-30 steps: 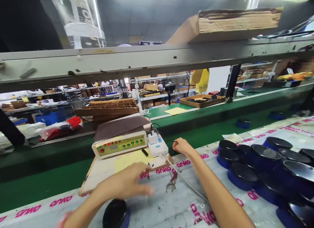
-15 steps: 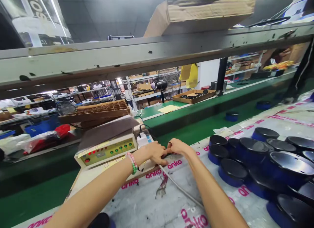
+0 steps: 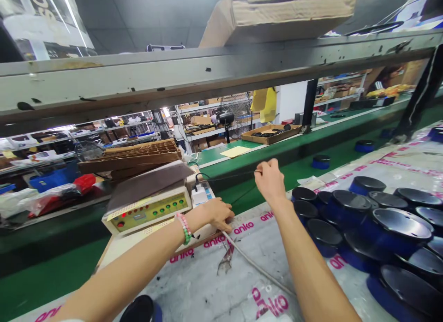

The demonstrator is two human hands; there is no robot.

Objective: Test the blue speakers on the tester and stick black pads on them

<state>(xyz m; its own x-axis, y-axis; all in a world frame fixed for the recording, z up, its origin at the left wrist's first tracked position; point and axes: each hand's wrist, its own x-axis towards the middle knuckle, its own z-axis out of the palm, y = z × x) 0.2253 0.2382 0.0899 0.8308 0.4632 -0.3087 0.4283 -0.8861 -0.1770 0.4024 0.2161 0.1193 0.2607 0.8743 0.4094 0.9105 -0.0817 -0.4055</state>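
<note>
Pink "anko" lettering (image 3: pixel 243 228), repeated, on plastic bench cover (image 3: pixel 194 285)

I'm standing at a long factory assembly line, in what looks like an electronics workshop. A green belt (image 3: pixel 242 197) runs toward the upper right beside my bench, whose plastic sheet (image 3: pixel 194 285) is printed "anko". At right, black-and-blue discs (image 3: pixel 349 204) stand crowded together, and left of centre sits a tester (image 3: pixel 148 210) with coloured lamps. Beyond the line, in the middle distance, are steel shelves (image 3: pixel 114 128) packed with boxes and bins, a standing fan (image 3: pixel 238 112) and a cardboard tray (image 3: pixel 270 135).
</note>
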